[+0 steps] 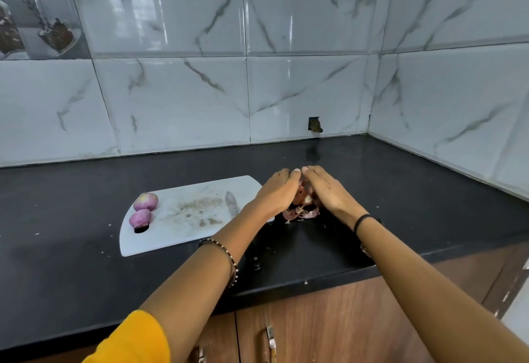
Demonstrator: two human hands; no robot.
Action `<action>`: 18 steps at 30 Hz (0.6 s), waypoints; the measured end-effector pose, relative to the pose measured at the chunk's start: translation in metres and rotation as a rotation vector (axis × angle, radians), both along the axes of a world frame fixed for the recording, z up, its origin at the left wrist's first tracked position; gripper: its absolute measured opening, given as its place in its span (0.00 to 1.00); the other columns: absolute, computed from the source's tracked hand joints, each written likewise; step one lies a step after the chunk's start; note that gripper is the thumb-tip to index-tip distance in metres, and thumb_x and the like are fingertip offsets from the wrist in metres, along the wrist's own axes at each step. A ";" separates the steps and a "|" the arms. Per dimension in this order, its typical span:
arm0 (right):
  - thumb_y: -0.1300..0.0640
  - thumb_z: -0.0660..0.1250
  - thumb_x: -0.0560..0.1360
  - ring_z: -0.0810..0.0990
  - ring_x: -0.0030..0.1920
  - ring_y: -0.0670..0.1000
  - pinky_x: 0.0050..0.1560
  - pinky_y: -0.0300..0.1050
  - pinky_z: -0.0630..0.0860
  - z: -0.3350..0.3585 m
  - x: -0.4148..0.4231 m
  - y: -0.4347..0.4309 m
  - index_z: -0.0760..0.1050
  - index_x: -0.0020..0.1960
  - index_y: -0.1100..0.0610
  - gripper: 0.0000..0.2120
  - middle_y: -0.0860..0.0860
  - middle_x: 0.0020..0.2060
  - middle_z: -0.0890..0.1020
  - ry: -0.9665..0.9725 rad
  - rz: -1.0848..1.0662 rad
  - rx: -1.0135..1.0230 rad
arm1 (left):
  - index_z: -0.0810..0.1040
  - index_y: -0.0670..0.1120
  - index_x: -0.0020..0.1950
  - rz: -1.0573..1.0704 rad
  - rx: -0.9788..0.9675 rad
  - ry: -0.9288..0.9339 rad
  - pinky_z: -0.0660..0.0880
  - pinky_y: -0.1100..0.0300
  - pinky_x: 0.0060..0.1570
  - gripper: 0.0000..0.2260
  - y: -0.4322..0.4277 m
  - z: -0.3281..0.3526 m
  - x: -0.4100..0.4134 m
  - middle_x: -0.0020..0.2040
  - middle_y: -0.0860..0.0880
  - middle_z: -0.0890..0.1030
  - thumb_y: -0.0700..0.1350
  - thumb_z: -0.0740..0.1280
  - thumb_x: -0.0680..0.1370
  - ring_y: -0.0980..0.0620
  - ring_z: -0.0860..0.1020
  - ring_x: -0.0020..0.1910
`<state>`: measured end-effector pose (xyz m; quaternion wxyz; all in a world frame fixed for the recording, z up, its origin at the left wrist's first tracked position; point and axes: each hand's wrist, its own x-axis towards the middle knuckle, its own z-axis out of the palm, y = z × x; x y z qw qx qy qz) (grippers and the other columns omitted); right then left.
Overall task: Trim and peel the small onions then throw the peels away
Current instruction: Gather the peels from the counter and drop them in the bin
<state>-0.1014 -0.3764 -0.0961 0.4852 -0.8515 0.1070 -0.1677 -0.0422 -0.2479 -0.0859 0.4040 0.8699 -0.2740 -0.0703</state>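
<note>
The left hand (279,190) is curled around the onion peels (303,213), and the right hand (329,190) presses against the same heap from the other side with almost straight fingers. The fingertips of both hands meet above the heap. The peels lie on the black tabletop (400,190), just beside the right edge of the white cutting board (183,236). Some loose pieces stick out under the hands on the near side.

The trimming and peeling seem to be done, and the step in hand is probably to collect the peels for throwing away. To do it well, the hands should close from below, so that the thin dry skins do not slip out between the palms. It is better to sweep in the near loose pieces first, then lift the whole heap once and carry it low.

On the left end of the cutting board rest two peeled onions (146,201), purple and shiny, one just behind the other. The knife (232,203) lies with its blade on the right part of the board, and its dark handle goes off the board under the left forearm. The lifting arm should not push it.

I can read no brand, label or writing anywhere. A picture tile (43,19) on the wall, far behind the board to the left, shows only decoration.
</note>
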 end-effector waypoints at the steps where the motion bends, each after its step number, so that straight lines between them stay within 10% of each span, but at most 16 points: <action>1: 0.41 0.55 0.84 0.78 0.61 0.49 0.58 0.41 0.70 -0.001 0.005 -0.001 0.74 0.68 0.50 0.20 0.49 0.63 0.80 -0.010 0.003 0.050 | 0.69 0.45 0.75 0.000 0.014 0.010 0.67 0.49 0.70 0.26 -0.005 0.000 0.002 0.73 0.44 0.72 0.58 0.46 0.86 0.46 0.71 0.71; 18: 0.32 0.50 0.82 0.82 0.60 0.50 0.68 0.51 0.72 0.001 -0.014 0.001 0.80 0.63 0.51 0.30 0.51 0.57 0.85 0.075 0.056 0.194 | 0.79 0.44 0.63 0.150 -0.117 0.090 0.68 0.54 0.57 0.29 -0.008 -0.007 0.000 0.65 0.41 0.79 0.60 0.45 0.85 0.44 0.77 0.60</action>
